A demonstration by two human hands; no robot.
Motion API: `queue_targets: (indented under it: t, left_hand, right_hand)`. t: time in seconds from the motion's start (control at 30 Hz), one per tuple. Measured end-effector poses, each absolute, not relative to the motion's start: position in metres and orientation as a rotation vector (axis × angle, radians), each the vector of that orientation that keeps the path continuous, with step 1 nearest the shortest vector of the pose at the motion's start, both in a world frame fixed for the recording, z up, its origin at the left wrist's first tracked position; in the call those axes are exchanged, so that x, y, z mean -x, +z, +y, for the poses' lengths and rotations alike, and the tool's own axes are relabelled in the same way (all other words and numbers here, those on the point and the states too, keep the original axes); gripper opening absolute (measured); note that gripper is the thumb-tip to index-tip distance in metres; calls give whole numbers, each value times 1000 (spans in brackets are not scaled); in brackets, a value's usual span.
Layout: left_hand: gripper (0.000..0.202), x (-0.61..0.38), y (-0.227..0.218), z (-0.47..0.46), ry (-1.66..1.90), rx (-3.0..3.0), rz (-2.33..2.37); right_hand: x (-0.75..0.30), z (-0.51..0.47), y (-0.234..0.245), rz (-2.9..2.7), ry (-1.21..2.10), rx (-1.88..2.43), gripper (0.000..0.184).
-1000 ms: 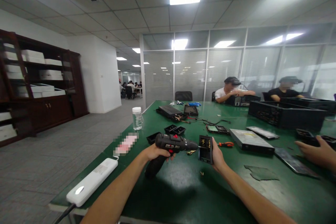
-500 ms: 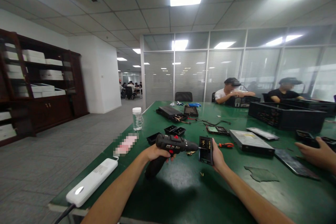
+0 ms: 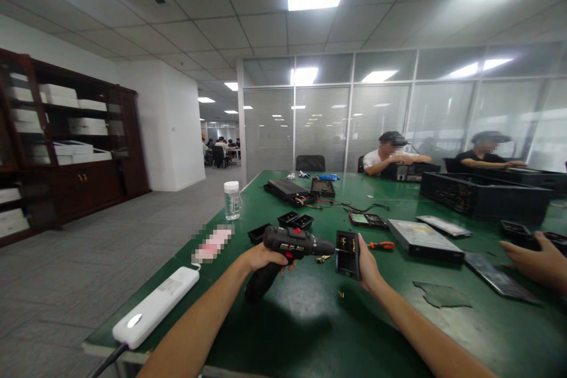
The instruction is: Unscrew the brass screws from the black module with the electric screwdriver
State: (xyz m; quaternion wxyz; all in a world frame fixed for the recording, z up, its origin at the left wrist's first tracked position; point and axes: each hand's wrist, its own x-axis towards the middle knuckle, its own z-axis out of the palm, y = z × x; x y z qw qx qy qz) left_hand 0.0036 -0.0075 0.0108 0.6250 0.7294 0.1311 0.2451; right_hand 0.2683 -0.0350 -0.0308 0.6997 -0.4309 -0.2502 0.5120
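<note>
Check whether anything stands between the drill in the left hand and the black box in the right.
Nothing visible does. The drill in the left hand points at the black box in the right hand, its tip right at the box. The small gold-coloured pieces lie on the table.

"What does the person's own body look like here?"
"Two forearms, the left forearm (image 3: pixel 206 313) and the right forearm (image 3: pixel 423 316), both bare, narrow at the wrists and broader towards the bottom of the view."
"And the hands?"
"Bare as well, the left hand (image 3: pixel 260 257) and the right hand (image 3: pixel 367 261) alike. The left thumb shows plainly; the right fingers are partly hidden."
"The upper arms?"
"Out of view."
</note>
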Motion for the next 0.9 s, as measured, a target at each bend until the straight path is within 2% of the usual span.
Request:
queue_targets:
  t: [0.9]
  left_hand:
    - [30, -5, 12, -9, 560, -1662, 291]
  right_hand:
    - [-271, -33, -34, -585, 1136, 948, 38]
